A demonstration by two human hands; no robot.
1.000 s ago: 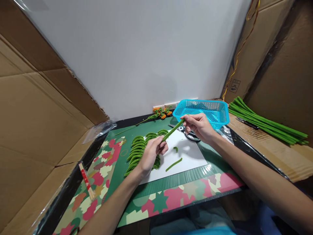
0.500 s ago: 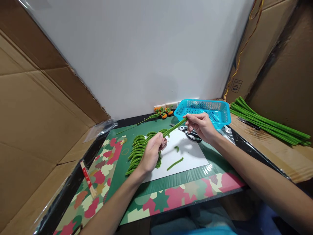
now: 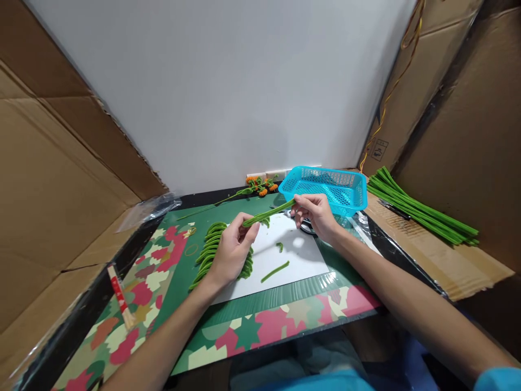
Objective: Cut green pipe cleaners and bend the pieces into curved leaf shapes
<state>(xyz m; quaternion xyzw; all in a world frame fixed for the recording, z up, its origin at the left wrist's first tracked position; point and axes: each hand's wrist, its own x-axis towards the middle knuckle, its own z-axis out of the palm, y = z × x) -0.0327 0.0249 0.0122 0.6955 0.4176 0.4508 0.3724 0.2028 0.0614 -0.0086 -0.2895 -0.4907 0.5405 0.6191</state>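
Observation:
Both hands hold one green pipe cleaner [image 3: 269, 212] above a white sheet [image 3: 297, 258]. My left hand [image 3: 232, 251] pinches its near end, fingers closed. My right hand [image 3: 315, 213] pinches the far end, close to a blue plastic basket [image 3: 325, 187]. Under my left hand lies a row of several bent green pipe cleaner pieces [image 3: 208, 251]. A short green piece [image 3: 275, 271] and a tiny green scrap [image 3: 280, 246] lie loose on the sheet. Scissors are mostly hidden behind my right hand.
A bundle of long green pipe cleaners [image 3: 419, 213] rests on cardboard at the right. An orange-flowered stem [image 3: 252, 190] lies by the back wall. A red-and-white stick [image 3: 120, 296] sits on the camouflage-patterned mat [image 3: 260, 326]. Cardboard walls close in left and right.
The pipe cleaner has tilted flatter, and my left hand now grips it nearer its end. Both hands and the whole scene shifted left as my head turned.

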